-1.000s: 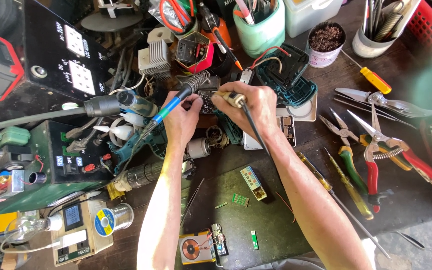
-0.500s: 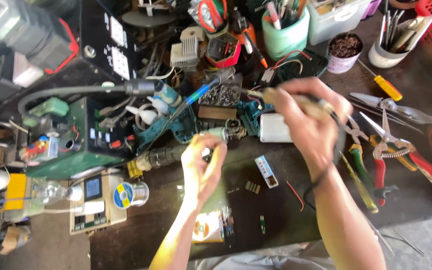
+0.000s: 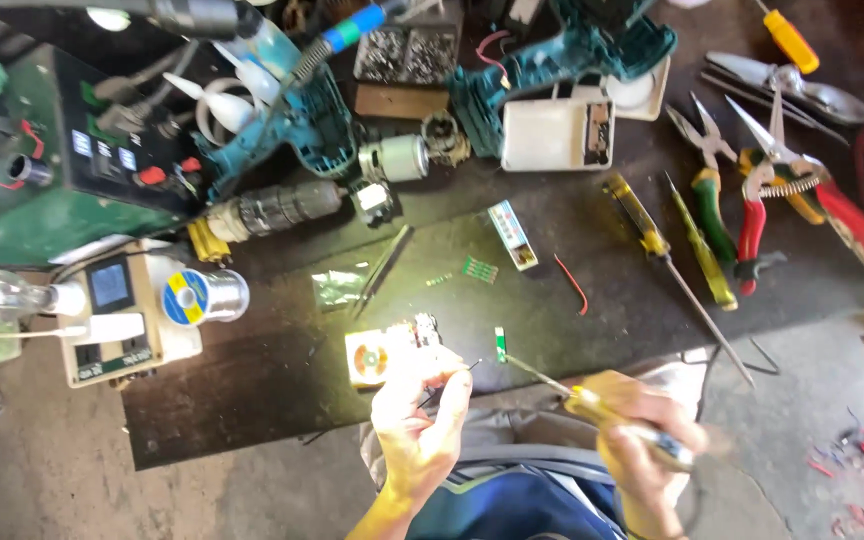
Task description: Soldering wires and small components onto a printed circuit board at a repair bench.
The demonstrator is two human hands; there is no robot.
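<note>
**Both hands drawn back to the near edge of the desk**

Since the earlier frame, both hands have come down from the cluttered middle of the desk (image 3: 252,400) to its near edge, close to the body. The left hand (image 3: 414,425) pinches a thin dark wire (image 3: 452,380) between thumb and fingertips, just beside a small circuit module (image 3: 384,355) lying at the desk edge. The right hand (image 3: 642,440) is closed round the yellow handle of a slim tool (image 3: 552,382) (a soldering iron or fine screwdriver; blur prevents telling which), whose tip points toward a small green board strip (image 3: 500,343). Farther back lie a teal drill housing (image 3: 297,130), a solder spool (image 3: 192,297), tweezers (image 3: 380,270), pliers (image 3: 717,215) and a yellow screwdriver (image 3: 667,260). For clean work at this stage, it seems wise to brace both wrists against the desk edge, bring the tool tip in slowly, and keep the wire's free end steady near the module.
</note>
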